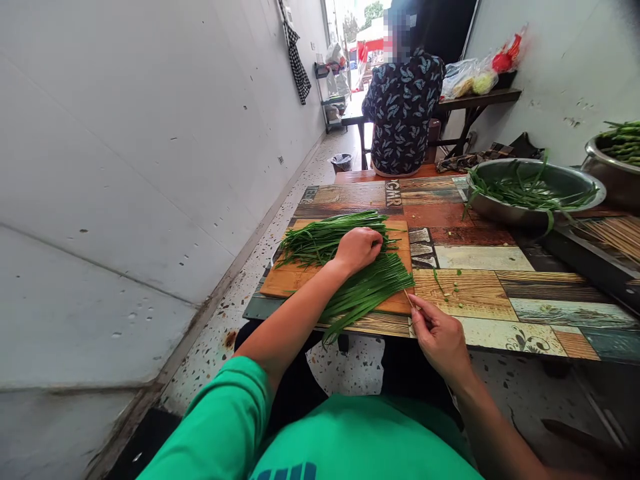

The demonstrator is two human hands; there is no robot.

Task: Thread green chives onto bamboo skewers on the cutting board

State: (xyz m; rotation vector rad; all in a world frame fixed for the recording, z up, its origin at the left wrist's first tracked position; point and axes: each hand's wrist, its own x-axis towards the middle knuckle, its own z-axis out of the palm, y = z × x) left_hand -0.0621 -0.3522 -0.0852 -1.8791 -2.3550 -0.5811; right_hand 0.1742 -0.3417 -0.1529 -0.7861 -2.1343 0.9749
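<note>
Long green chives (pixel 330 233) lie in a loose pile across the back of a wooden cutting board (pixel 287 280). A flatter row of chives (pixel 367 287) fans out in front of it, the stem ends lined up at the right and the leaf tips hanging over the table edge. My left hand (pixel 359 248) rests over the stem ends of the back pile, its fingers curled closed on chives there. At the board's right corner, my right hand (pixel 439 332) pinches a thin wooden skewer (pixel 409 297), whose far end meets the front row of stems.
A steel bowl (pixel 537 193) of chives stands at the back right, beside a pot (pixel 613 157) of green stalks. Several skewers (pixel 617 237) lie in a dark tray (pixel 585 257). Chive scraps (pixel 453 290) dot the table. Another person (pixel 405 110) sits ahead, back turned.
</note>
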